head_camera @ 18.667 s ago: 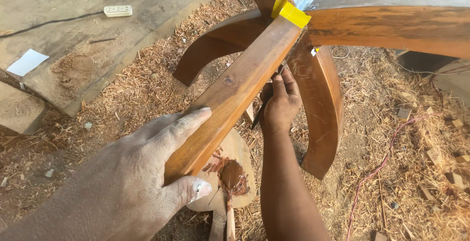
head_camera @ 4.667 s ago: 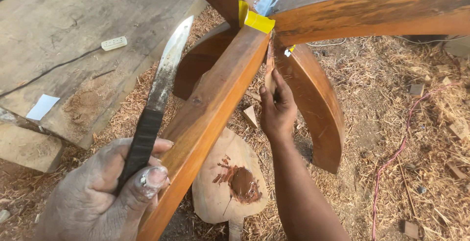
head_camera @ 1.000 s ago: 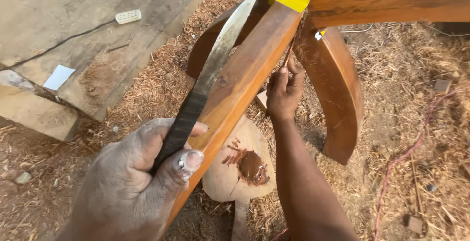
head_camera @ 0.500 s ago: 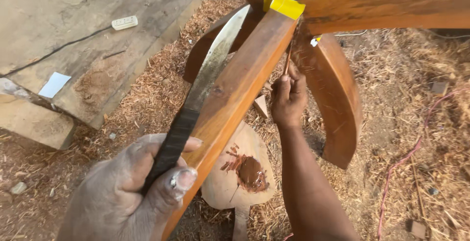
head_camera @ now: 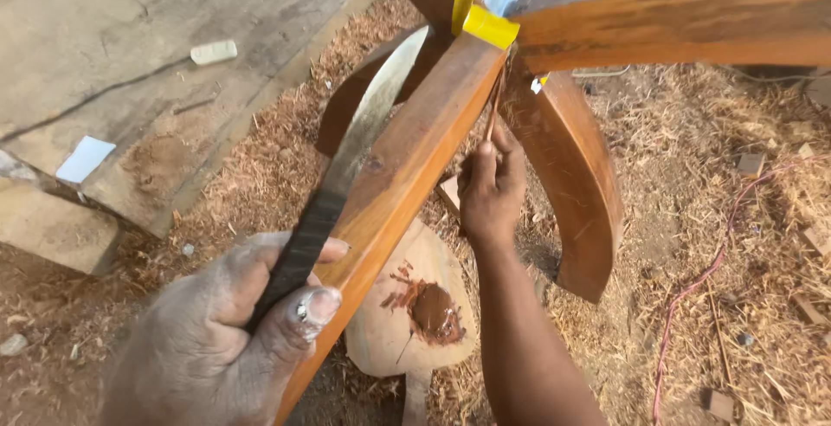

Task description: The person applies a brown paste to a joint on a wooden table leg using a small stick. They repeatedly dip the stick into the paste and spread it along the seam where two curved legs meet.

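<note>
Left hand: closed grip around the dark handle of a long flat blade, thumb laid along the handle. The blade lies against the left face of the sloping wooden rail, tip up near the yellow tape at the joint.

Right hand: fingers pinched shut on a thin stick, held just under the joint where the rail meets the upper beam and the curved leg.

Change against half a second ago: the right hand sits slightly higher and the stick tip is now closer to the seam below the tape. The blade keeps nearly the same line along the rail; the left hand has hardly shifted. Against the picture from about nineteen seconds ago, the left hand then lay flat on the rail with no blade.

Judgement: the work is centred on the joint seam; the stick looks to be working brown paste into it, the blade held ready.

A lump of brown paste sits on a pale wooden disc on the sawdust-covered ground, below the rail. Red cord trails at right.
</note>
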